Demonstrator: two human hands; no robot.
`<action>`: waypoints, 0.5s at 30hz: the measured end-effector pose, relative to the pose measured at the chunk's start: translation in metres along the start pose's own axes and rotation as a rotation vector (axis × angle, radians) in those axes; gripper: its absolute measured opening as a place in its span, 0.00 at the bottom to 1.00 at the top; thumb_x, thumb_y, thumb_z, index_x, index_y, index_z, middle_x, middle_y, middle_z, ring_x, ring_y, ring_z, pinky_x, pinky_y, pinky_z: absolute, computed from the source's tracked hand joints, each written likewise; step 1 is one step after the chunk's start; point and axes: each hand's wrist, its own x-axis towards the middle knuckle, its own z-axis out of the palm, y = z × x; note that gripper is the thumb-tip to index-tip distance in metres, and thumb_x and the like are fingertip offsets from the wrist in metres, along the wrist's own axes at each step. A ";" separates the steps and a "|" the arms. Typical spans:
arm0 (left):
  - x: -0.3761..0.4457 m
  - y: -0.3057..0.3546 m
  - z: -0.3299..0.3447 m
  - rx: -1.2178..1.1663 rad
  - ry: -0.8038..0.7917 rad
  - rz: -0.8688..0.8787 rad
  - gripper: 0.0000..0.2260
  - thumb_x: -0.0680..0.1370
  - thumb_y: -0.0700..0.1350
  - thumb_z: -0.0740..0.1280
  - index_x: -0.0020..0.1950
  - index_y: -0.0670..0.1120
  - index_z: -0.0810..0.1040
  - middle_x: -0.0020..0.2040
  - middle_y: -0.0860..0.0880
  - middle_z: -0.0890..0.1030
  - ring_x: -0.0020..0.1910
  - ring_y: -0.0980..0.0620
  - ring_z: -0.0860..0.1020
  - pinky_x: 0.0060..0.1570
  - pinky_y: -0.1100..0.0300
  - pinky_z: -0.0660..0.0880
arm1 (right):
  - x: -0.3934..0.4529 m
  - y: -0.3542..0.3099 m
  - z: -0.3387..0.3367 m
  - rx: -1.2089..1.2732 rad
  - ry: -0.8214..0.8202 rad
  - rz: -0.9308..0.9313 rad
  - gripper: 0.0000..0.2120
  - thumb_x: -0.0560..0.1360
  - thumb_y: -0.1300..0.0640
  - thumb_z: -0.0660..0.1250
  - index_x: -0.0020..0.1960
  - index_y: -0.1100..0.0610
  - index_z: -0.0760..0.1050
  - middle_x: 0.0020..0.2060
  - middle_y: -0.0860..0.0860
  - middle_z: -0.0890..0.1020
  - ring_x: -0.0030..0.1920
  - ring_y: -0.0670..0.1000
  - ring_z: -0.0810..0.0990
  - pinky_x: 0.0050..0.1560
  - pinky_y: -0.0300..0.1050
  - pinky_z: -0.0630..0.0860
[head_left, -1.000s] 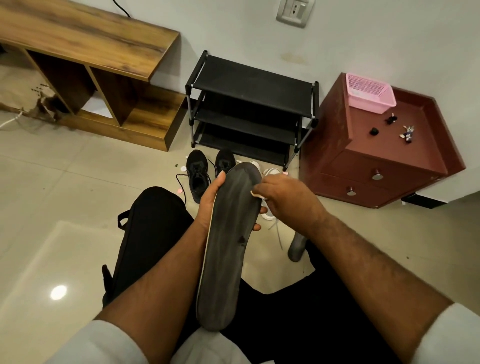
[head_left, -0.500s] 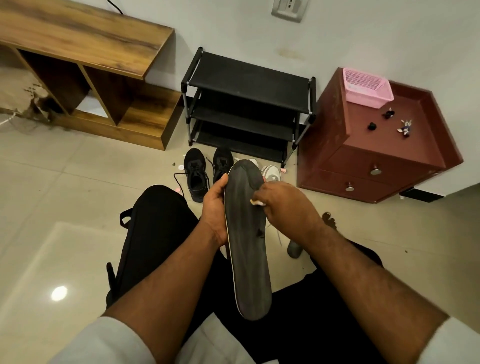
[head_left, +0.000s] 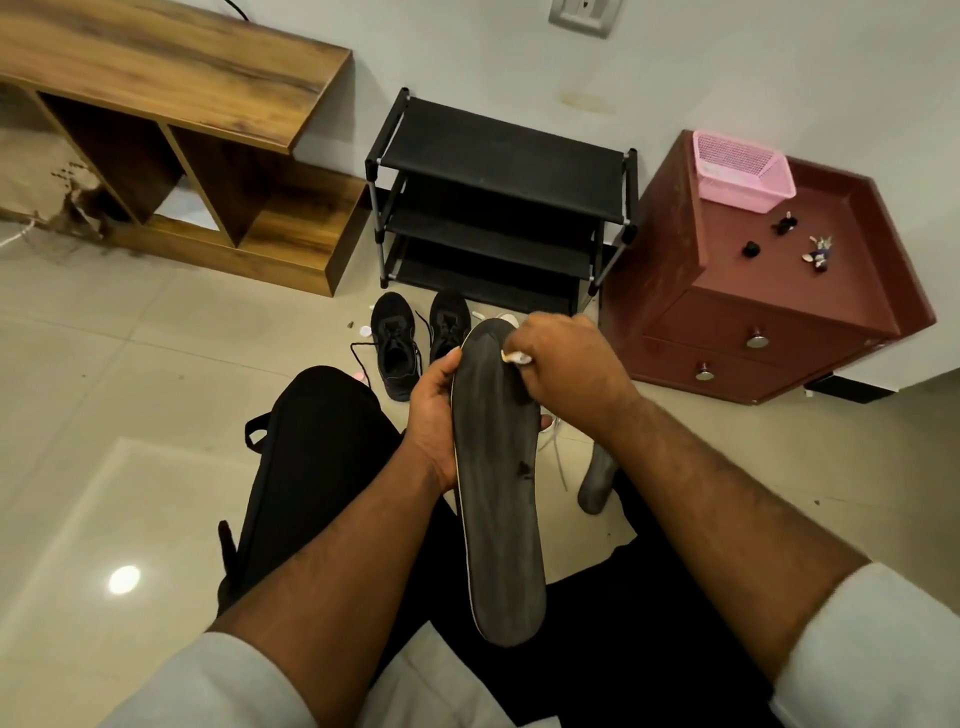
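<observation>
Now the insole has swung round, and the wiping has crept up toward its toe.
At the middle of the frame, over the lap, the left hand grips the dark insole by its edge; the heel end, which pointed lower left a second ago, now hangs nearer lower centre. The right hand pinches a small white wad against the insole, closer to the toe tip than before, so I'd guess the long lower stretch is yet to be cleaned. Upper left stands a wooden shelf. Black sneakers sit on the floor beyond the hands, with a black shoe rack behind. A grey insole lies right of centre. Upper right, a red cabinet carries a pink basket. Nothing crowds the hands.
</observation>
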 end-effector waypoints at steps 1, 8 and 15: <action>0.002 0.000 -0.002 0.012 0.030 0.004 0.26 0.81 0.55 0.56 0.39 0.42 0.87 0.41 0.41 0.85 0.36 0.43 0.84 0.34 0.51 0.81 | -0.007 0.000 0.004 0.024 -0.013 -0.011 0.09 0.78 0.55 0.60 0.52 0.54 0.78 0.47 0.52 0.79 0.49 0.51 0.77 0.59 0.50 0.72; 0.004 0.001 -0.007 0.030 0.097 0.011 0.24 0.80 0.60 0.58 0.55 0.42 0.82 0.49 0.40 0.85 0.44 0.44 0.84 0.48 0.51 0.79 | -0.026 -0.001 0.019 0.112 0.016 -0.105 0.05 0.74 0.58 0.67 0.46 0.59 0.81 0.39 0.56 0.81 0.40 0.54 0.79 0.48 0.52 0.77; -0.002 -0.002 0.001 0.010 -0.007 0.011 0.24 0.81 0.59 0.55 0.57 0.42 0.80 0.45 0.39 0.85 0.38 0.41 0.85 0.32 0.48 0.81 | 0.027 -0.002 -0.003 0.074 0.072 -0.046 0.10 0.78 0.57 0.60 0.54 0.57 0.79 0.49 0.54 0.79 0.50 0.53 0.77 0.52 0.46 0.71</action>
